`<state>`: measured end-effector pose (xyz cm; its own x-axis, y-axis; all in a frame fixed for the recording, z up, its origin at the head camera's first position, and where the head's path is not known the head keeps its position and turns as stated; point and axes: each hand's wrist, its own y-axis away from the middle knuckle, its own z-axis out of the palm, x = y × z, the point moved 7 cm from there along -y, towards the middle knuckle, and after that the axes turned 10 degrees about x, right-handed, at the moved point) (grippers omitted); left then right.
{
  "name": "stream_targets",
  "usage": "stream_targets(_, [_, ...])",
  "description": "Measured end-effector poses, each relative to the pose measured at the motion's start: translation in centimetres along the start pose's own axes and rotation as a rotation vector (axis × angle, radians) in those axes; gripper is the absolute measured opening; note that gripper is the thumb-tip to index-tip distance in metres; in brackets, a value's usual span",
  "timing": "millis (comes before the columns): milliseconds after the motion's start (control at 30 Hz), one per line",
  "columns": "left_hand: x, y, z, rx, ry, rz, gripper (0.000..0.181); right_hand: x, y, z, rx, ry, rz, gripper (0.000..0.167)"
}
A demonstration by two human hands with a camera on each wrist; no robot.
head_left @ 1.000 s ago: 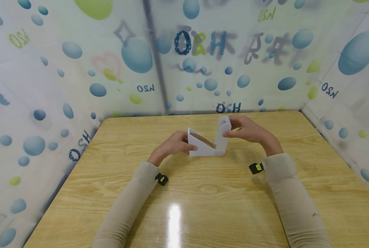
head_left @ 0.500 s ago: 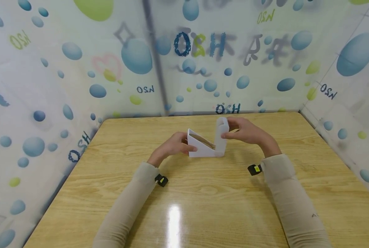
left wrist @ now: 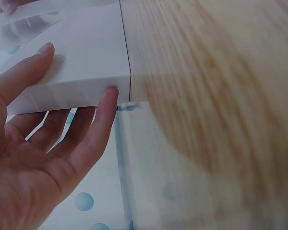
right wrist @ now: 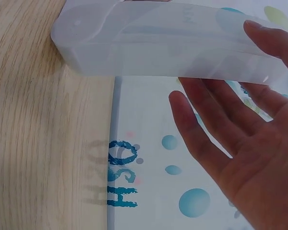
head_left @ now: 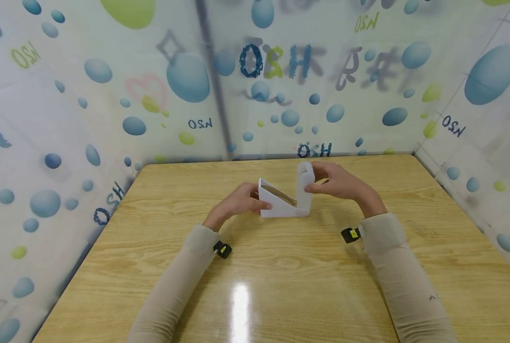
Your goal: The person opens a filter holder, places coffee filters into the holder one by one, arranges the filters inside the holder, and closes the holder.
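Observation:
A white box [head_left: 276,207] with a slanted open top stands on the table; its inside looks brown. At its right end a translucent plastic lid [head_left: 305,188] stands upright, joined to the box near the bottom corner. My left hand [head_left: 241,199] grips the box's left end, thumb on the near side and fingers round the end. With my right hand [head_left: 338,181] I hold the upper part of the lid, the thumb on its near side and the fingers behind it. In the right wrist view the lid [right wrist: 153,43] shows as a long, hollow, rounded piece.
The wooden table [head_left: 280,286] ends at a patterned wall covering [head_left: 237,114] just behind the box. Similar covering stands along the left and right sides. A black wrist camera [head_left: 222,249] sits on the left cuff, another black camera [head_left: 351,234] on the right.
The right hand and the upright lid have shifted slightly to the left. The left hand keeps its grip on the box, which stays in nearly the same place.

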<state>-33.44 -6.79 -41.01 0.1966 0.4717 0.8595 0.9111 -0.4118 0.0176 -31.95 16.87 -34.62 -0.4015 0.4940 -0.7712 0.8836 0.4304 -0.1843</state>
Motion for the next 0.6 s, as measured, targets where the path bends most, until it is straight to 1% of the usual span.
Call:
stream_targets(200, [-0.11,-0.06,0.03,-0.003,0.010,-0.001,0.037,-0.10,-0.02,0.31,-0.015,-0.019,-0.011,0.042])
stream_targets(600, [-0.10,-0.08,0.04,-0.003,0.007,0.008,0.037,0.18,-0.15,0.57,-0.010,-0.002,0.008,0.051])
